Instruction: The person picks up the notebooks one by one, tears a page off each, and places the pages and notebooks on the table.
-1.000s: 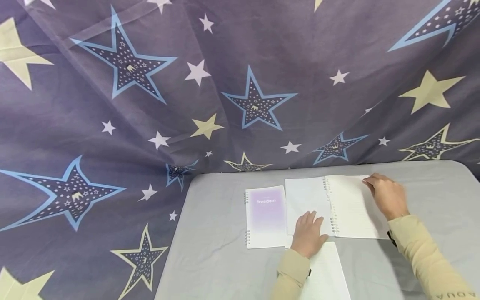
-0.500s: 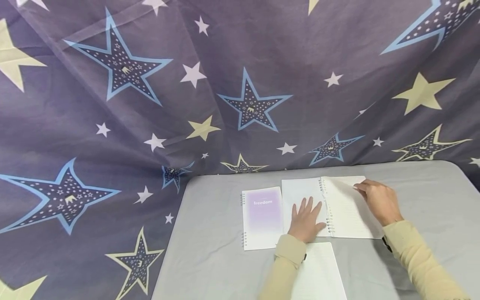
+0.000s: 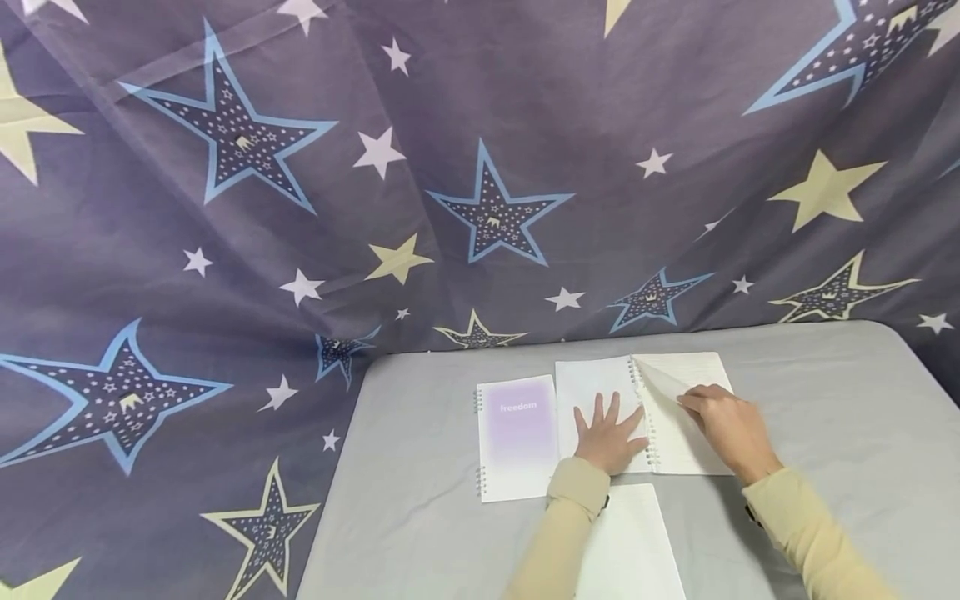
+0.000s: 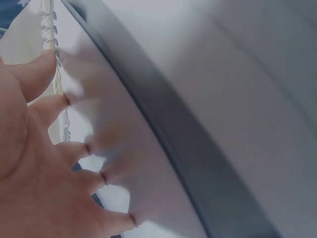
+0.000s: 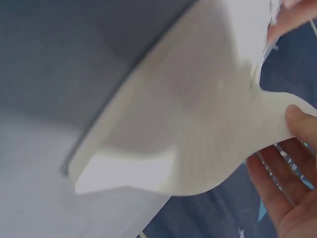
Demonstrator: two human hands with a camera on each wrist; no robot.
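Note:
An open spiral notebook [image 3: 688, 452] lies toward the back of the table, its wire binding [image 3: 651, 425] running between the two sides. My left hand [image 3: 609, 443] rests with spread fingers on its left side, thumb beside the binding; in the left wrist view the fingertips [image 4: 84, 148] touch the paper. My right hand [image 3: 731, 427] pinches a page [image 3: 663, 385] between thumb and fingers near its upper outer corner. That page is lifted and curves toward the binding. From the right wrist, the page [image 5: 208, 114] looks bent, with the thumb on top of it.
Left of the open notebook lies a spiral notebook with a purple-white cover [image 3: 517, 446] reading "freedom". A loose-looking white sheet or pad [image 3: 633, 542] lies nearer, partly under the left sleeve. A starry curtain [image 3: 420, 192] stands behind the grey-covered table [image 3: 420, 467].
My right hand has moved left, lifting the page's corner and folding it over toward the binding. My left hand has moved up onto the notebook's left side and spread its fingers.

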